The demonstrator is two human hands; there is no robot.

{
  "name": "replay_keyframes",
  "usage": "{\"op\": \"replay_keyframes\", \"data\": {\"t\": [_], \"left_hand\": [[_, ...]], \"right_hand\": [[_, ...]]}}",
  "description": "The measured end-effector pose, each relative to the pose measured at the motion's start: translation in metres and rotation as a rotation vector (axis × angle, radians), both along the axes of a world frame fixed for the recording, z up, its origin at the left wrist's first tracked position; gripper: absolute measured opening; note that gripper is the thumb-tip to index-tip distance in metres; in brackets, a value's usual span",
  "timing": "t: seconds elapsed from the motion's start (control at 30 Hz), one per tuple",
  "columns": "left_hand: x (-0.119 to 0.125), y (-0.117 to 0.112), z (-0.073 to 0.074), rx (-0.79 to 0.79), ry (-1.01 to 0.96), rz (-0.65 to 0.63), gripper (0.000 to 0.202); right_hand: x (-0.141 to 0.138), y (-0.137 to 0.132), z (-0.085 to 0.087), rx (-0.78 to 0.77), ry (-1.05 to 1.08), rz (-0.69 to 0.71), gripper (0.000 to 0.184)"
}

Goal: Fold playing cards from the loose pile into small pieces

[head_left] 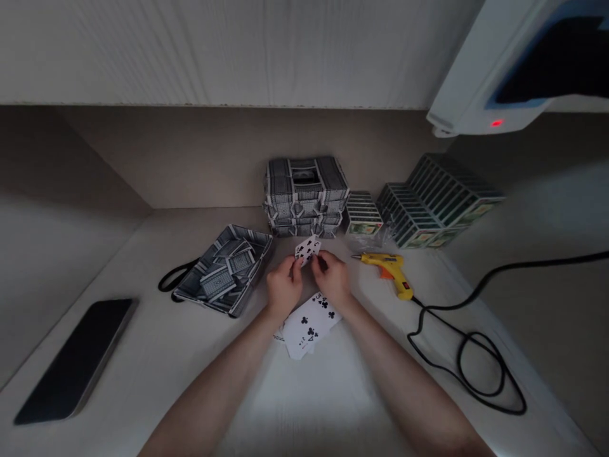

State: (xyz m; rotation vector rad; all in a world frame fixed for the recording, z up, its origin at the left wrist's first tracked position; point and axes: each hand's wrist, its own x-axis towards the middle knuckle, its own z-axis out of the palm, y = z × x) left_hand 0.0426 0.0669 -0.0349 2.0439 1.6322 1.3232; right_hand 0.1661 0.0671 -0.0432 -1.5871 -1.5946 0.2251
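Playing-card piece [307, 247], folded or doubled, is pinched between your left hand [284, 287] and right hand [334, 277], just in front of the card-covered case [307, 204]. Loose cards [309, 329] lie below your wrists; the yellow glue gun [391, 266] rests to your right, the open tray [252, 289] of cards to your left.

Prob. craft desk [309, 412], glue gun [396, 270], cards [311, 322]

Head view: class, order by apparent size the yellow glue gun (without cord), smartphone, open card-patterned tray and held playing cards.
1. Smartphone and open card-patterned tray: too alike to rank; the smartphone looks nearer.
2. Yellow glue gun
3. Held playing cards
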Motion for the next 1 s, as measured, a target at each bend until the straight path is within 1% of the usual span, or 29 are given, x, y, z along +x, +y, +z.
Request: {"op": "replay_keyframes", "data": {"t": [0.2,0.3,0.47,0.57,0.7,0.83,0.93,1.0], "left_hand": [[0.0,0.0,0.0003,-0.031,-0.014,-0.011,0.023],[0.0004,-0.0009,0.0007,-0.035,-0.01,-0.033,0.025],[0.0029,-0.0043,0.0013,-0.063,0.011,-0.151,0.028],[0.0043,-0.0063,0.0016,-0.067,0.027,-0.175,0.029],[0.0048,-0.0077,0.0023,-0.042,0.043,-0.141,0.028],[0.005,-0.0063,0.0023,-0.037,0.083,-0.072,0.026],[0.0044,-0.0019,0.0009,-0.102,0.1,-0.016,0.026],[0.0034,0.0023,-0.0007,-0.154,0.063,0.009,0.027]], "right_hand": [[0.0013,0.0037,-0.0042,0.037,0.009,0.054,0.021],[0.0015,0.0032,-0.004,0.02,-0.03,0.021,0.02],[0.0008,0.0003,-0.0014,0.012,-0.072,-0.052,0.018],[0.0003,-0.0003,-0.0011,0.006,-0.09,-0.084,0.017],[-0.0005,-0.0005,-0.0011,-0.01,-0.116,-0.068,0.016],[-0.001,-0.0005,-0.0012,-0.008,-0.109,-0.069,0.014],[-0.0008,0.0005,-0.0012,-0.002,-0.052,-0.081,0.014],[-0.0006,0.0011,-0.0003,0.004,-0.004,-0.071,0.014]]}}
